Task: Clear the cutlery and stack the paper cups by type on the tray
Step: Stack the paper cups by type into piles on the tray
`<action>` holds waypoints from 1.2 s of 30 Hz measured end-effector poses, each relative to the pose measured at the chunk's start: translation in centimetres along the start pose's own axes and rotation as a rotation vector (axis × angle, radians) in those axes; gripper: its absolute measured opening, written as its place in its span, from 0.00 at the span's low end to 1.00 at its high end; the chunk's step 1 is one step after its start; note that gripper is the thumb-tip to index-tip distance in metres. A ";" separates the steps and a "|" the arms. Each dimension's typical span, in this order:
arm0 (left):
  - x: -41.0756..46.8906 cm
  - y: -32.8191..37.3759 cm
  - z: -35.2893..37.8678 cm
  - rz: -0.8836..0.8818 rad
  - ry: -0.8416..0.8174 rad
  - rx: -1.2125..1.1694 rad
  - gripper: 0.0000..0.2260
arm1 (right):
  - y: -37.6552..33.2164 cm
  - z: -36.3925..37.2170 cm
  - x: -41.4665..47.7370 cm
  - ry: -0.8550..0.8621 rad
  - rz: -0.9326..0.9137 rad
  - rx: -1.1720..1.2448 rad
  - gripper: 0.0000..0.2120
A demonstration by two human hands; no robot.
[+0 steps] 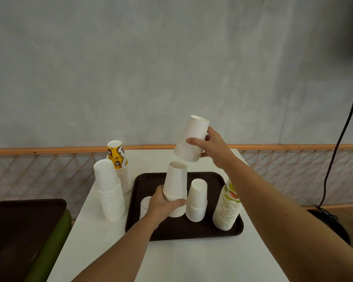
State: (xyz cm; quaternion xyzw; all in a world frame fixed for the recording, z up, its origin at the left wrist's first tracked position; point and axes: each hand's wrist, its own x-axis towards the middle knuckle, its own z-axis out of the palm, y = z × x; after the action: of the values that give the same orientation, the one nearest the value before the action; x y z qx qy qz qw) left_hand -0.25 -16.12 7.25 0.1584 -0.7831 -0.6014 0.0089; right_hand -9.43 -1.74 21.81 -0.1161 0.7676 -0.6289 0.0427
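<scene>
On tray (pixel 192 231), left hand (pixel 163 204) grips standing stack (pixel 175 180); right hand (pixel 210 145) grips lifted stack (pixel 192 139) above.

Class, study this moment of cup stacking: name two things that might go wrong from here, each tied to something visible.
The right hand holds the upper white stack tilted above the lower white stack gripped by the left hand; lowered crooked, it may jam or tip it.
The tall fruit-print stack stands at the tray edge beside the right forearm, which might topple it.

Table (pixel 192 261): tray (pixel 192 231), white cup stack (pixel 110 192), yellow cup stack (pixel 118 157)
</scene>
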 end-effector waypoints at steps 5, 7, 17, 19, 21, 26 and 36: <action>0.2 -0.1 0.3 -0.014 0.025 -0.014 0.36 | -0.1 -2.0 0.5 0.086 0.003 0.009 0.29; 0.2 0.1 0.3 -0.014 0.029 0.004 0.35 | 0.4 -2.3 0.4 0.110 0.020 -0.018 0.29; -0.1 0.2 0.0 0.009 0.034 0.054 0.35 | 4.1 -1.3 -0.5 0.165 0.070 -0.231 0.31; -0.1 0.2 0.0 0.007 0.034 0.068 0.35 | 5.0 -1.0 -0.8 0.165 0.076 -0.261 0.31; -0.1 0.2 -0.1 0.009 0.035 0.082 0.36 | 6.0 -0.6 -1.1 0.162 0.084 -0.286 0.32; -0.1 0.2 -0.4 0.018 0.029 0.052 0.35 | 7.9 0.0 -2.0 0.177 0.127 -0.336 0.33; -0.1 0.0 -0.3 -0.002 0.028 0.040 0.35 | 10.5 1.1 -3.5 0.092 0.230 -0.316 0.35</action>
State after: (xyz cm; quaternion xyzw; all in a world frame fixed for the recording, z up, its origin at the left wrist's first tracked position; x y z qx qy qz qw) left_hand -0.11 -16.35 7.33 0.1674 -0.7945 -0.5835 0.0160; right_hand -7.11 -0.07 11.04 -0.0042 0.8662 -0.4960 0.0602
